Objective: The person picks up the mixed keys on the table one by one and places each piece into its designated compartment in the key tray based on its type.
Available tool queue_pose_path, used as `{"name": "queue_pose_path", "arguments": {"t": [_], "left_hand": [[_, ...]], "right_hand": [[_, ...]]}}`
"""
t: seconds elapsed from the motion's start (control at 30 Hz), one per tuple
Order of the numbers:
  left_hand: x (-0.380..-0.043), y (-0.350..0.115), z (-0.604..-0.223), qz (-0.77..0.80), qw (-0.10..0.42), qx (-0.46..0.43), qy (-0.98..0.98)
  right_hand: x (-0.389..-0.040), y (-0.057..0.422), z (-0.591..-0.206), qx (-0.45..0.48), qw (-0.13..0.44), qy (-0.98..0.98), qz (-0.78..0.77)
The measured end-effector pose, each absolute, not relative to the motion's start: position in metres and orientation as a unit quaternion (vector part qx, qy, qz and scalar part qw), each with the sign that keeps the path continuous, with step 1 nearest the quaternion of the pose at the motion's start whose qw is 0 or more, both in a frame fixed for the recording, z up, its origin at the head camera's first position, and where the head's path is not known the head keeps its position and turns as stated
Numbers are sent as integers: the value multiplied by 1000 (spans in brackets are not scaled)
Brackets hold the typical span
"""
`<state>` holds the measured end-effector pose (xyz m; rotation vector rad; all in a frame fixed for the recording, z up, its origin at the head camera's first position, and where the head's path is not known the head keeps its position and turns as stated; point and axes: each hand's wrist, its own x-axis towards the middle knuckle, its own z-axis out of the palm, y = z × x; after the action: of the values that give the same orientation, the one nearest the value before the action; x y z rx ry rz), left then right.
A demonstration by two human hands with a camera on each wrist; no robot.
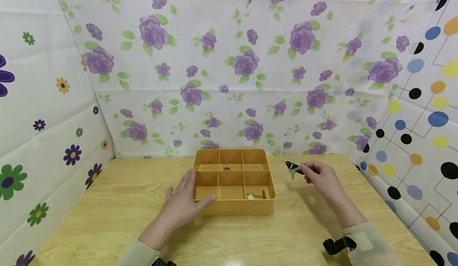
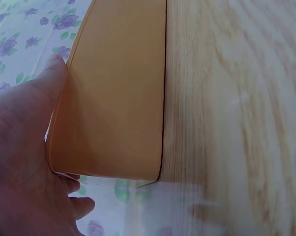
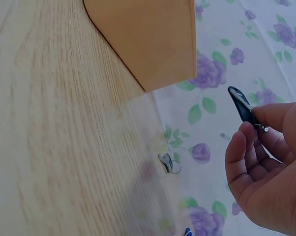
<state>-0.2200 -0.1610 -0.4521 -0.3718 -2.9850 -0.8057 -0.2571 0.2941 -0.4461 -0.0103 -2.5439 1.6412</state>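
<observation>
My left hand point(image 1: 182, 200) lies against the left front corner of a yellow-orange divided box point(image 1: 236, 207), fingers straight along its side and thumb along the front rim. In the left wrist view the box's outer front wall point(image 2: 116, 98) fills the middle. Right of the box, my right hand point(image 1: 322, 176) pinches a black keychain tag point(image 3: 241, 104) with a slim silver piece along it. A small silver key with a ring point(image 3: 168, 163) shows apart from the fingers in the right wrist view.
A red item point(image 1: 226, 169) sits in the back middle compartment. The front right compartment holds a greenish-white item point(image 1: 250, 196) with a dark metal piece beside it. A blue object point(image 3: 188, 231) peeks in below. Flowered cloth point(image 1: 200, 71) stands behind the wooden table point(image 1: 143, 178).
</observation>
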Motion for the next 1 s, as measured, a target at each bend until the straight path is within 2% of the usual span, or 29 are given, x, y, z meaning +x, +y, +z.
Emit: {"name": "queue_pose_path", "arguments": {"t": [0.4,0.83,1.0], "left_hand": [[-220,-160,-449,-270,1,-114,-956],[-222,-162,-451,-269,11,-117,-956],[-221,-162,-452,-277,8,-120,-953]], "right_hand": [[-253,289,-441,3,62,-836,546],[-244,319,-407,8,118,-845,521],[-242,318,-409,11,102,-850,516]]}}
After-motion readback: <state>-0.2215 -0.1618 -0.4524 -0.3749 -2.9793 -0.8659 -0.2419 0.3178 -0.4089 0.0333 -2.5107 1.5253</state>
